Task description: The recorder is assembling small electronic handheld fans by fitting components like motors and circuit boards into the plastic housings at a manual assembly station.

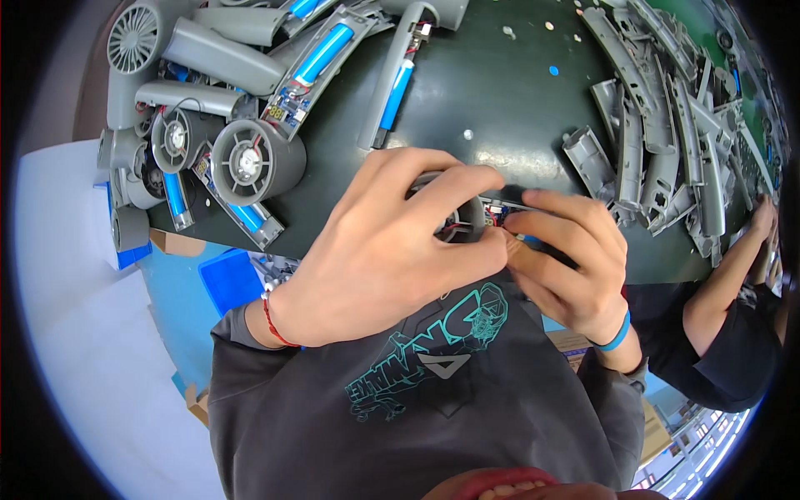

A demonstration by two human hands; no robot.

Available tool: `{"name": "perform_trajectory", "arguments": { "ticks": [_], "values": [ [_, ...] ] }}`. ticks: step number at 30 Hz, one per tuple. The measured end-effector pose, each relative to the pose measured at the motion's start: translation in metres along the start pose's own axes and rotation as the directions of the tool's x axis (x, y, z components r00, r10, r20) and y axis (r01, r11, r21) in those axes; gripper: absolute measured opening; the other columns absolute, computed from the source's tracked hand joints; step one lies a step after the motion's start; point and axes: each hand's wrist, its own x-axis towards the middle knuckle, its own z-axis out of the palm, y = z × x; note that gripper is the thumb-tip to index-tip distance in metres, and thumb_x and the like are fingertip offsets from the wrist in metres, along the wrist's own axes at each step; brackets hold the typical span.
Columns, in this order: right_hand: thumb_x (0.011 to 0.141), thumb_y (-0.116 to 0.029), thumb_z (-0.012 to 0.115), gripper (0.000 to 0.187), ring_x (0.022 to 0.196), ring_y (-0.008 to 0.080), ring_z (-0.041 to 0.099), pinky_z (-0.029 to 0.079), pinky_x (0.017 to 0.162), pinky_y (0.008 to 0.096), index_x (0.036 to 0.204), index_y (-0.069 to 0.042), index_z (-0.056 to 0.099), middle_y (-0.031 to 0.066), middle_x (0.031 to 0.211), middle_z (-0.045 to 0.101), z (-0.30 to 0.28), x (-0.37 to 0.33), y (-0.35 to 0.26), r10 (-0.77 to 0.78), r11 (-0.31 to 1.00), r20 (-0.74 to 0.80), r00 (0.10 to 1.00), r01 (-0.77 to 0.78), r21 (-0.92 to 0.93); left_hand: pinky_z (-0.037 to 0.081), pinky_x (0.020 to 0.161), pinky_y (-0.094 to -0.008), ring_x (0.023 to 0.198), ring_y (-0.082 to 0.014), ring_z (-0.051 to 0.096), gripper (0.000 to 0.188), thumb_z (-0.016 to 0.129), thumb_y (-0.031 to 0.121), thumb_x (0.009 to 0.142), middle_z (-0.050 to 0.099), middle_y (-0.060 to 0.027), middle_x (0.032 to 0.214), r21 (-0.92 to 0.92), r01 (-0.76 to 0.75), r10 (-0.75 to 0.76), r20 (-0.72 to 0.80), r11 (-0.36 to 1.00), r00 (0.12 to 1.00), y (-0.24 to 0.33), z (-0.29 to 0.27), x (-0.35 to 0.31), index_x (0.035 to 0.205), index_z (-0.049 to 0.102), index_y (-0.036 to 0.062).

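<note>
Close in front of my body, at the table's near edge, both hands meet over a grey handheld fan. My left hand (392, 242) is wrapped over its round fan housing (473, 218), covering most of the ring. Fingers of my right hand (575, 254) are bent around the handle end beside it, where a small circuit board (497, 212) with a red wire shows. A bit of blue appears under the right fingers. The fingertips and thumbs of both hands come close together there, hiding what lies between them.
Opened grey fans with blue batteries, such as this fan (287, 158), pile up at the left. Another opened handle (398, 96) lies beyond my hands. Grey shell halves (633, 158) heap at the right. A blue bin (231, 282) sits below left; a co-worker's arm (729, 267) is at right.
</note>
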Motion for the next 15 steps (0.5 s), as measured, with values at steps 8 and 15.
{"name": "perform_trajectory", "arguments": {
  "ticks": [8, 15],
  "values": [
    [0.066, 0.002, 0.078, 0.026, 0.1, 0.0305, 0.068, 0.054, 0.081, 0.0375, 0.09, -0.006, 0.075, 0.0079, 0.096, 0.07, 0.003, 0.002, -0.003, 0.234, 0.941, 0.02, 0.972, -0.231, 0.248, 0.054, 0.083, -0.0387, 0.103, -0.0319, 0.062, 0.025, 0.085, 0.019, 0.062, 0.067, -0.0098, 0.119, 0.064, -0.055, 0.05, 0.079, 0.996, 0.996, -0.004, -0.005, 0.002, 0.082, 0.071, 0.0138],
    [0.072, 0.007, 0.075, 0.026, 0.084, 0.0244, 0.067, 0.052, 0.075, 0.0305, 0.097, -0.002, 0.073, 0.011, 0.092, 0.068, 0.007, 0.007, -0.009, 0.532, 0.704, 0.106, 0.84, -0.508, 0.497, 0.053, 0.081, -0.0389, 0.1, -0.0315, 0.064, 0.034, 0.09, 0.014, 0.062, 0.068, -0.0128, 0.121, -0.101, 0.025, -0.025, -0.001, 0.995, 1.0, -0.009, 0.0, -0.001, 0.086, 0.067, 0.0081]
  ]
}}
